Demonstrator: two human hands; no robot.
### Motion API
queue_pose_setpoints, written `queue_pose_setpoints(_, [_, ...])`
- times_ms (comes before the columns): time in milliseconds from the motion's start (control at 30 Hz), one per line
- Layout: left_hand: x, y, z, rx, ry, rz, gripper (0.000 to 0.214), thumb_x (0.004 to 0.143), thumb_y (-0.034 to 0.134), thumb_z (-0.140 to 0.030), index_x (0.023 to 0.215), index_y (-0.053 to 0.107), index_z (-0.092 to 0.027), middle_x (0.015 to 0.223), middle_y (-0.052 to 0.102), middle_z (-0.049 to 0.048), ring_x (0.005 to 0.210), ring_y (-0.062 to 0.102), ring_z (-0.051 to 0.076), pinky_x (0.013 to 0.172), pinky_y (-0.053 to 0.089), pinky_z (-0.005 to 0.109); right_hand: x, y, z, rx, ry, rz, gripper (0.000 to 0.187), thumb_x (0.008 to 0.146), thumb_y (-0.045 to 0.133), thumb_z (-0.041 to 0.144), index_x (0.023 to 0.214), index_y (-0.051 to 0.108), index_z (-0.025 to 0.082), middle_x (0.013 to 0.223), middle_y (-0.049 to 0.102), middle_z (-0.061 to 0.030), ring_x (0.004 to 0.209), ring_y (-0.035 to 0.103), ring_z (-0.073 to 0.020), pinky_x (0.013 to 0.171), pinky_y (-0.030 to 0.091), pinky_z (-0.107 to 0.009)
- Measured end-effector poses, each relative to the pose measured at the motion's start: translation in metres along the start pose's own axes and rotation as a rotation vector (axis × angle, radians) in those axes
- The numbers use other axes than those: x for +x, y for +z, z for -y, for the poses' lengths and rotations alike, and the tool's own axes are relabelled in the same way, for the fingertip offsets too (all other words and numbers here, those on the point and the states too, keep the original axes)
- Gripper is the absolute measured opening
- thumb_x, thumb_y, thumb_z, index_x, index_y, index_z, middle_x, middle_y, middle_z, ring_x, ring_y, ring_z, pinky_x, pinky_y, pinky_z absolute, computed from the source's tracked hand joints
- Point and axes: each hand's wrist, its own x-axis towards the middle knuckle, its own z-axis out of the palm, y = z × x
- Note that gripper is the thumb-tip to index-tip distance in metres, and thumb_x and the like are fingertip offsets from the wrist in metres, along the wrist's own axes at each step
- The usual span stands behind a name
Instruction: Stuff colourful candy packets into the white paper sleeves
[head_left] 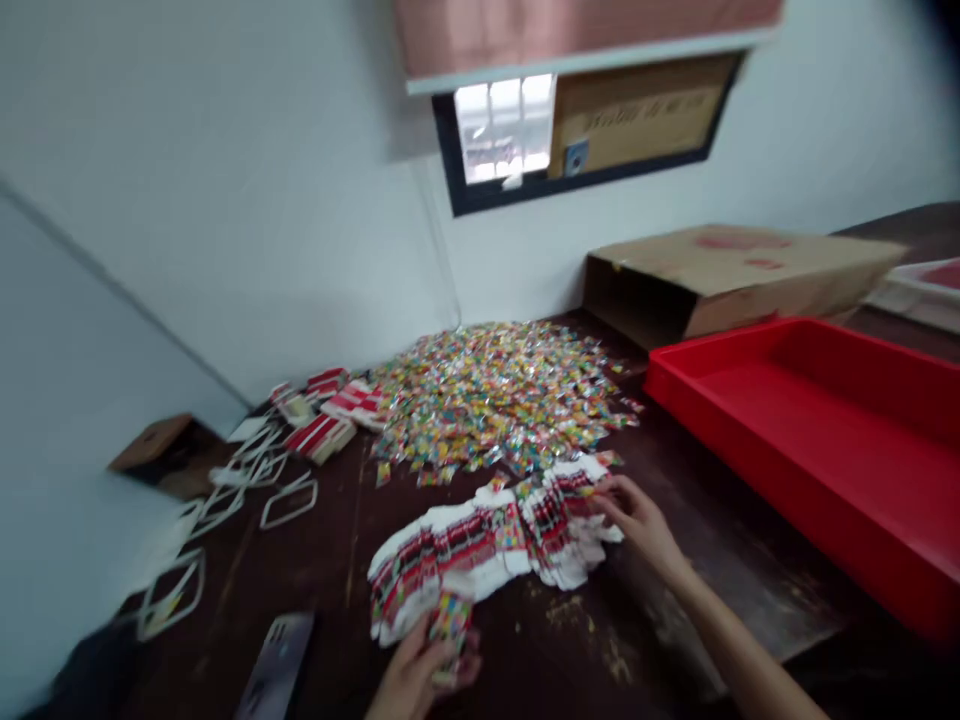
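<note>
My left hand (pixel 416 672) is at the bottom edge, closed round a small colourful packet (pixel 450 618). My right hand (pixel 639 518) rests with its fingers spread on the right end of a fanned row of red-and-white printed packets (pixel 480 545) lying on the dark table (pixel 315 560). Behind the row spreads a big heap of small multicoloured sachets (pixel 499 395).
A red plastic tray (pixel 810 440) stands at the right, a flattened cardboard box (pixel 735 270) behind it. Small red-and-white boxes (pixel 330 415) and white flat frames (pixel 289 500) lie at the left. A phone-like slab (pixel 277 665) lies near the front left. White wall behind.
</note>
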Motion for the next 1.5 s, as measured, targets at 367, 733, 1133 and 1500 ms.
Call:
queue_pose_setpoints(367, [0.010,0.038,0.009,0.074,0.068,0.200,0.064,0.062,0.072,-0.020,0.122,0.052,-0.013,0.092,0.064,0.0064,0.074,0.062,0.016,0.057,0.053,0.026,-0.033,0.054,0.088,0.102,-0.189,0.550,0.020,0.087,0.060,0.039,0.082,0.063,0.020,0.074,0.065,0.0002,0.069,0.057,-0.0136,0.064,0.041,-0.024])
queue_pose_setpoints(733, [0.003,0.045,0.001,-0.024,0.110,0.145,0.060,0.079,0.056,-0.063,0.106,0.062,-0.010,0.077,0.063,0.0068,0.066,0.060,0.016,0.049,0.047,0.023,-0.072,0.070,0.088,0.455,0.022,0.494,0.028,0.090,0.054,0.046,0.102,0.068,0.025,0.110,0.063,-0.0077,0.099,0.060,-0.0213,0.093,0.046,-0.040])
queue_pose_setpoints(1133, [0.017,0.045,-0.014,0.196,0.141,0.151,0.044,0.079,0.051,-0.041,0.106,0.067,-0.010,0.090,0.067,0.0100,0.078,0.061,0.020,0.052,0.047,0.023,-0.069,0.061,0.098,0.431,-0.109,0.678,0.028,0.090,0.055,0.041,0.096,0.074,0.021,0.100,0.069,-0.0073,0.098,0.062,-0.0200,0.092,0.047,-0.036])
queue_pose_setpoints(1500, [0.010,0.050,-0.020,-0.098,0.084,0.374,0.054,0.080,0.066,-0.042,0.126,0.055,-0.016,0.102,0.064,0.0109,0.078,0.065,0.022,0.056,0.052,0.031,-0.067,0.056,0.108,0.320,-0.171,0.537,0.028,0.089,0.057,0.041,0.109,0.072,0.028,0.107,0.072,-0.0076,0.100,0.063,-0.0226,0.095,0.047,-0.041])
